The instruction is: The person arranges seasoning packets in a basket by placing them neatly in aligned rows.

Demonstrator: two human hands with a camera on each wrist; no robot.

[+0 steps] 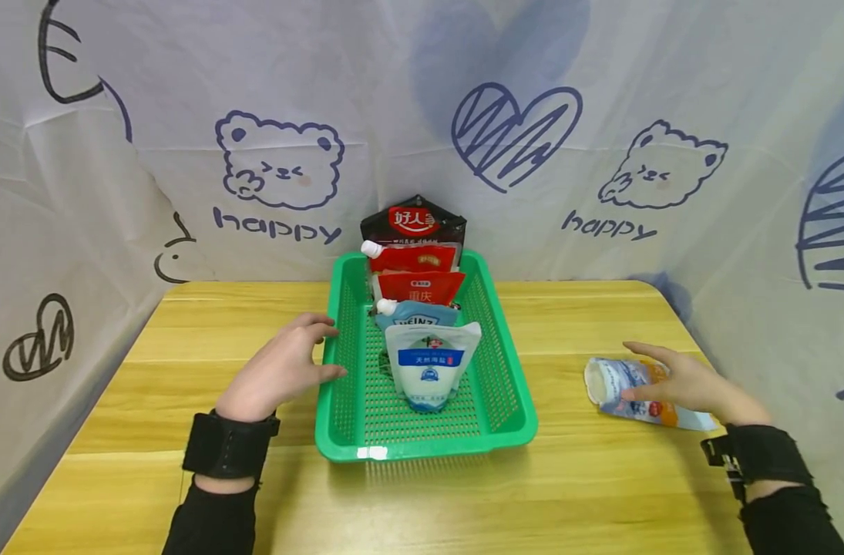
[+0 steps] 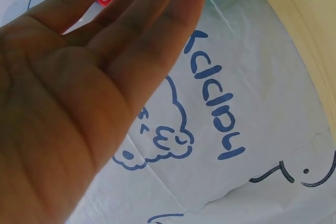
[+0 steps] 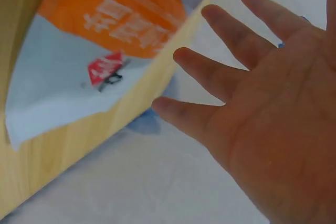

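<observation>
My left hand [image 1: 283, 370] is at the left rim of a green plastic basket [image 1: 512, 385], fingers fairly straight and thumb reaching over the rim; whether it touches the rim I cannot tell. A white and blue salt pouch [image 1: 432, 378] stands frontmost in the basket. Over on the right, a blue, white and orange pouch [image 1: 640, 408] lies on the table. My right hand [image 1: 692, 381] is spread over this pouch with nothing gripped. In the right wrist view its fingers [image 3: 210, 77] are straight and apart, beside the pouch [image 3: 131, 24].
Behind the salt pouch stand a blue Heinz pouch [image 1: 416, 314], red pouches [image 1: 422, 288] and a black packet [image 1: 413, 223] at the back. The wooden table [image 1: 442, 509] meets a white patterned cloth [image 1: 408, 92] at the back and both sides.
</observation>
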